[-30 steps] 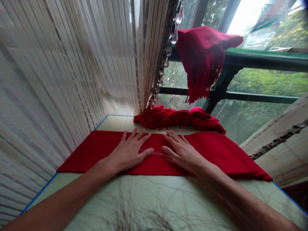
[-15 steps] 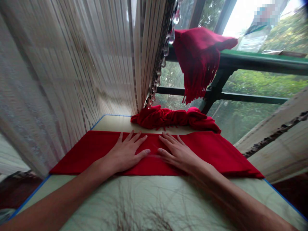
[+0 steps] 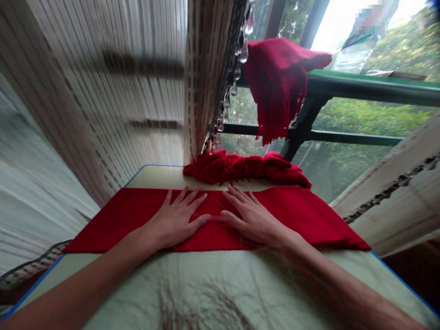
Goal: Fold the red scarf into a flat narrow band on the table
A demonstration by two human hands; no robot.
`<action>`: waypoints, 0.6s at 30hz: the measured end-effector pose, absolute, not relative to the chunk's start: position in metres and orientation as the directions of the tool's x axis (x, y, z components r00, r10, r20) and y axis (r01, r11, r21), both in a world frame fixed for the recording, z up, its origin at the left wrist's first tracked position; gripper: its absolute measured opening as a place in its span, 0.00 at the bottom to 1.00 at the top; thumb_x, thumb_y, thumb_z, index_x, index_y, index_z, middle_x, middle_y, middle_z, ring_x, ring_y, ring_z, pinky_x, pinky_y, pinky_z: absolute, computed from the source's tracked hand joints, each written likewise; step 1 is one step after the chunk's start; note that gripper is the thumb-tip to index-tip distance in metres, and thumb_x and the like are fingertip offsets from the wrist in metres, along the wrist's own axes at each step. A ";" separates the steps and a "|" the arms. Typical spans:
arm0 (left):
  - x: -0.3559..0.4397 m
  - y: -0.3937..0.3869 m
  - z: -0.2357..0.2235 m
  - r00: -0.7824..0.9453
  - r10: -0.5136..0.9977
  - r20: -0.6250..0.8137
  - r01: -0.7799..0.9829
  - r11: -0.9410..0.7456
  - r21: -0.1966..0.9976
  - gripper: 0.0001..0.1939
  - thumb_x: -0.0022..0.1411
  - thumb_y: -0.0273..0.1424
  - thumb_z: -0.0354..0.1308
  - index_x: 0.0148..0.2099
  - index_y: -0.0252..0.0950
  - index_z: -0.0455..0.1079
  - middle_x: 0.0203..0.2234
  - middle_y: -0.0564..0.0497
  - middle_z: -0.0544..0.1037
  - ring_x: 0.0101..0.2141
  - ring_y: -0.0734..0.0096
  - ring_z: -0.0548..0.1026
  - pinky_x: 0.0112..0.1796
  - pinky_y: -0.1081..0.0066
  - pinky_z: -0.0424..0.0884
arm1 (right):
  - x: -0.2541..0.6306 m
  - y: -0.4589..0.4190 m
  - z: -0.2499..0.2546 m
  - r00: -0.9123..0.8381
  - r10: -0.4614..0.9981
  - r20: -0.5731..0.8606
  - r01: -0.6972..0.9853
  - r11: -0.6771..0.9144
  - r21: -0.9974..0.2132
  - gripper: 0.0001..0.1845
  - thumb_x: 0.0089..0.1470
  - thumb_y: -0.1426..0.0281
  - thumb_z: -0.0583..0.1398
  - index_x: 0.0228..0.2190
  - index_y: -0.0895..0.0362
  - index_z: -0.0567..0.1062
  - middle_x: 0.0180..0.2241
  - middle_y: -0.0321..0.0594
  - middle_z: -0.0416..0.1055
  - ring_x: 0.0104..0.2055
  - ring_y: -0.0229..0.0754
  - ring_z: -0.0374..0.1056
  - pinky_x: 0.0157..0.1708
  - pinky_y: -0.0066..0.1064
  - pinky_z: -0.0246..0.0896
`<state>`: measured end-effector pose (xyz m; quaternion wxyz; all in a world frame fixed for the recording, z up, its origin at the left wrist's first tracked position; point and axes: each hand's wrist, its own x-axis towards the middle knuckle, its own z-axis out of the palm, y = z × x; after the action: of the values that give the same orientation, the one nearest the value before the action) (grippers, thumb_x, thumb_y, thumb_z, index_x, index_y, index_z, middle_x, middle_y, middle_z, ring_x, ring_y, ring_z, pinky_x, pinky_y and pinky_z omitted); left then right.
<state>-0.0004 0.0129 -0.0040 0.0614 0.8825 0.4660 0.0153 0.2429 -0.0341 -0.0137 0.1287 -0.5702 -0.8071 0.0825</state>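
A red cloth (image 3: 302,215), folded into a long flat strip, lies across the table (image 3: 206,284) from one side edge to the other. My left hand (image 3: 177,220) rests flat on its middle with fingers spread, the tips at the far edge. Beside it my right hand (image 3: 252,217) is also laid flat on the cloth, fingers apart and thumb pointing toward the left thumb. A small gap separates the two thumbs. Just beyond the strip sits a bunched red scarf (image 3: 237,167) with some fringe showing.
Another red fringed scarf (image 3: 278,82) hangs over the green window rail (image 3: 371,89). A pale string curtain (image 3: 144,91) with glass bead trim (image 3: 237,73) falls along the left. On the right hangs another curtain (image 3: 395,206). Loose hair blurs the near tabletop.
The string curtain on the left has swayed, showing dark bars behind it. The view has shifted slightly. Both hands stay flat on the red cloth in nearly the same place.
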 end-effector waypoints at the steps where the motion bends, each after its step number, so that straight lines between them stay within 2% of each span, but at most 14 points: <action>1: 0.000 0.013 -0.004 0.566 0.824 -0.029 0.820 -0.560 0.119 0.40 0.73 0.60 0.38 0.77 0.46 0.47 0.75 0.48 0.46 0.74 0.47 0.40 0.68 0.36 0.37 | 0.243 -0.034 -0.014 -0.320 0.942 0.101 0.899 0.336 -0.281 0.42 0.68 0.43 0.47 0.71 0.57 0.56 0.75 0.49 0.44 0.77 0.54 0.37 0.74 0.56 0.31; 3: -0.001 0.012 -0.005 0.570 0.822 -0.007 0.816 -0.565 0.124 0.40 0.72 0.60 0.40 0.77 0.46 0.47 0.75 0.48 0.46 0.74 0.46 0.40 0.68 0.35 0.38 | 0.243 -0.033 -0.014 -0.317 0.944 0.096 0.901 0.331 -0.282 0.43 0.67 0.42 0.47 0.71 0.57 0.56 0.75 0.49 0.45 0.77 0.54 0.37 0.74 0.56 0.32; 6: 0.000 0.010 -0.005 0.587 0.809 -0.010 0.803 -0.581 0.128 0.42 0.70 0.62 0.43 0.77 0.47 0.49 0.75 0.46 0.47 0.73 0.43 0.41 0.68 0.34 0.37 | 0.243 -0.033 -0.014 -0.284 0.950 0.132 0.911 0.310 -0.274 0.45 0.66 0.40 0.48 0.72 0.55 0.55 0.75 0.47 0.41 0.77 0.55 0.34 0.73 0.58 0.30; 10: 0.002 0.009 -0.004 0.578 0.816 0.012 0.809 -0.575 0.126 0.42 0.70 0.63 0.41 0.77 0.48 0.46 0.75 0.47 0.44 0.73 0.42 0.40 0.67 0.33 0.37 | 0.242 -0.033 -0.014 -0.279 0.954 0.109 0.912 0.299 -0.281 0.46 0.65 0.38 0.48 0.71 0.54 0.57 0.75 0.47 0.44 0.77 0.57 0.36 0.73 0.61 0.31; 13: 0.003 0.009 -0.004 0.578 0.816 -0.001 0.810 -0.574 0.120 0.42 0.70 0.63 0.40 0.77 0.48 0.45 0.75 0.48 0.44 0.74 0.43 0.40 0.67 0.33 0.36 | 0.242 -0.033 -0.014 -0.267 0.952 0.150 0.914 0.299 -0.274 0.44 0.65 0.40 0.50 0.72 0.52 0.55 0.76 0.45 0.40 0.77 0.57 0.33 0.73 0.61 0.31; 18: 0.004 0.007 -0.004 0.572 0.820 0.015 0.816 -0.571 0.094 0.41 0.70 0.61 0.44 0.77 0.49 0.49 0.75 0.48 0.45 0.74 0.43 0.40 0.67 0.32 0.36 | 0.242 -0.033 -0.016 -0.292 0.953 0.085 0.914 0.304 -0.269 0.43 0.67 0.42 0.49 0.71 0.54 0.57 0.75 0.47 0.45 0.77 0.58 0.38 0.73 0.62 0.31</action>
<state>0.0040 0.0068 -0.0037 0.0385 0.8858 0.4616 0.0285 0.2419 -0.0327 -0.0162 0.1145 -0.5836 -0.7994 0.0844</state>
